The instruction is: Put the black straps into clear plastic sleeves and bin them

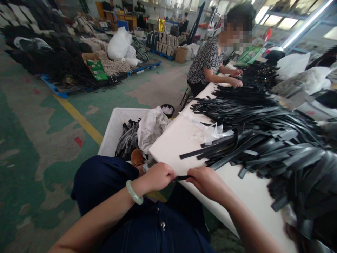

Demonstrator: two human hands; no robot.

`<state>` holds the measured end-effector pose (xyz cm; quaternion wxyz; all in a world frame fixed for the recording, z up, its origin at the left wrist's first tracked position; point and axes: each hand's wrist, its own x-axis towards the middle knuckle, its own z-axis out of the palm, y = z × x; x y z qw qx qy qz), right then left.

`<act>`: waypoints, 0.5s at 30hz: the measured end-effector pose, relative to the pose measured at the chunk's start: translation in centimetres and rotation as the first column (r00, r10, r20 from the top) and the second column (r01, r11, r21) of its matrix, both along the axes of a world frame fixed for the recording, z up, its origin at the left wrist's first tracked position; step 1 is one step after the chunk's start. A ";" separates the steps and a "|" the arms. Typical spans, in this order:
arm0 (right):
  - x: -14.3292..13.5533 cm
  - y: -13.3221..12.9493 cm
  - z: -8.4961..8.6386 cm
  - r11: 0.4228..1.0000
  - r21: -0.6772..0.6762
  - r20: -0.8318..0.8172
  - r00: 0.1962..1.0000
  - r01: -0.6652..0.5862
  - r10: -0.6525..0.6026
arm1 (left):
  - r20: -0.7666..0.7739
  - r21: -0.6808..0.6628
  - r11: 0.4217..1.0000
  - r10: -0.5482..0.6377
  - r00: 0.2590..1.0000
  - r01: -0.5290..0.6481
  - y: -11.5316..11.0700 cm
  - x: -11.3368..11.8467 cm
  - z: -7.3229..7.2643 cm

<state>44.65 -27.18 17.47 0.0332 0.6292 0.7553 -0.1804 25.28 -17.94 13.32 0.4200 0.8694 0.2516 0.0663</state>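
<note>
Between my two hands runs a short black strap [182, 177], level and just off the near edge of the white table [171, 149]. My left hand [160, 176], with a pale green bangle on the wrist, is closed on its left end. The right end is pinched in the fingers of my right hand [204, 180]. Beyond my right hand, a large heap of flat black straps [263, 130] covers much of the table. How far the held strap reaches inside my fingers is hidden.
Left of the table stands a white bin [110, 131] with dark straps and a crumpled white bag [152, 128]. A co-worker [207, 59] sits at the table's far side, hands at small black pieces. Thin clear plastic [216, 131] lies near the heap. Loaded pallets [147, 66] stand behind.
</note>
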 end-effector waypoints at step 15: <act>0.5 -0.1 1.5 0.998 -0.042 0.002 0.999 0.043 -0.043 | -0.015 -0.075 0.997 0.005 1.000 -0.006 -0.7 1.5 1.1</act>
